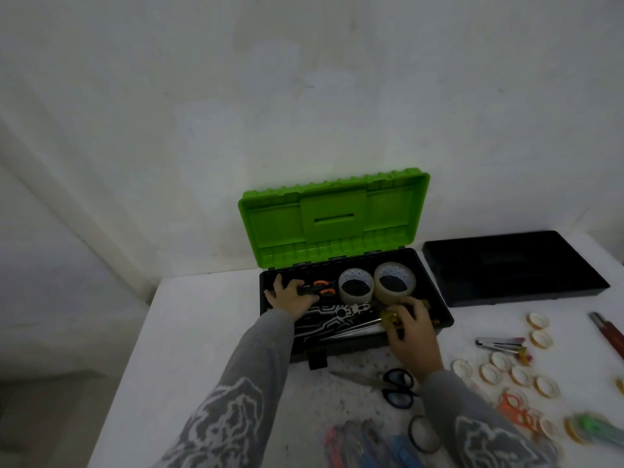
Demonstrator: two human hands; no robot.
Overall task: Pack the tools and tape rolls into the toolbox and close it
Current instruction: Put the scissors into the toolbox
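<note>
Head camera looks down at the toolbox (354, 351), which sits open in the middle of the white table (209, 332). Its green lid (334, 217) stands up at the back. Inside the black box, two big tape rolls (356, 298) stand side by side at the back. Small orange scissors (322, 289) lie just left of them, and black-and-white pliers (337, 314) lie in front.

The left hand (290, 297) rests in the left end of the box with its fingers spread out, right beside the orange scissors. I cannot tell if its thumb touches the dark thing there. The right hand (410, 332) is at the right end of the box, with its fingers curled round a yellow screwdriver (388, 317). The hand hides most of the handle. Both arms wear grey sleeves (256, 366) with white patterns.

On the table just in front of the box lie black scissors (395, 386). A black tray (513, 268) sits to the right of the box. Lots of small tape rolls (537, 337) are spread on the right side, near a silver tool (499, 342) and more orange scissors (513, 410), partly hidden by the right sleeve. A red tool (607, 332) and a green thing (594, 430) are cut off at the right edge. Some colourful things (364, 440) at the bottom are too blurry to make out.

The table has dark specks on it near the front. Behind it is a plain pale wall (304, 96) with faint patches. A dim floor (50, 400) shows on the left.
</note>
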